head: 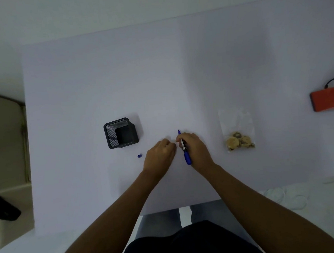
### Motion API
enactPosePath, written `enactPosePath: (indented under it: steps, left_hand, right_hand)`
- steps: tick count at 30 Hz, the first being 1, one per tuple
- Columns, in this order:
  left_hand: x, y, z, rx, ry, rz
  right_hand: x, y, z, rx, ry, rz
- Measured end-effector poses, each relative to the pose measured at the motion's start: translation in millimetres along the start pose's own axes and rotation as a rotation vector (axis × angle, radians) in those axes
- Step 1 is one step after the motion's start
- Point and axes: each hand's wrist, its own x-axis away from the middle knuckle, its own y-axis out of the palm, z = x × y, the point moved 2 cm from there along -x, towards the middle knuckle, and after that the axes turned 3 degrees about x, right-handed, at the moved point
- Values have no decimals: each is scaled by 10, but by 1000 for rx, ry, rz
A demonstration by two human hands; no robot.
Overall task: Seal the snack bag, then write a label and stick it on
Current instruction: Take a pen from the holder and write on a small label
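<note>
Right hand (193, 147) grip closed round blue marker (184, 148), tip up, mid-bench (98, 72). Left hand (160, 153) curled just beside it; cannot tell if pinching anything. Snack bag (238, 134) flat toward right edge. Marker cap (139, 155) near mesh holder (120, 133).

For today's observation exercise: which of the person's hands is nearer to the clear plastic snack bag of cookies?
Right. The right hand, holding the blue marker pen, sits just left of the clear plastic snack bag; the left hand lies farther left.

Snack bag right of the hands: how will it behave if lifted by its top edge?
The snack bag looks like thin clear film, so probably floppy. The snacks bunch at its near end, so that end would likely hang lowest. Probably light.
</note>
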Motion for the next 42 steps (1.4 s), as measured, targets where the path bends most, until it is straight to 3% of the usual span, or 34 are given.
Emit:
enactPosePath:
  steps: [5,9,13,19,27,42]
  left_hand:
    - [-37,11,60,47,-17,-57]
    - [-42,7,121,89,-40,-117]
    - [-50,-11,140,100,-98,-117]
    - [-46,-24,52,116,-169,-99]
    - [-71,-58,103,145,-287,-126]
    - [-72,-109,119,158,-454,-181]
  right_hand:
    - [2,-92,-347,-218,73,313]
    - [-20,60,-498,-574,371,303]
    - [-27,149,-424,-660,441,349]
    - [9,187,-320,-617,386,351]
    - [100,315,-213,-314,295,440]
    - [104,308,-228,-235,315,360]
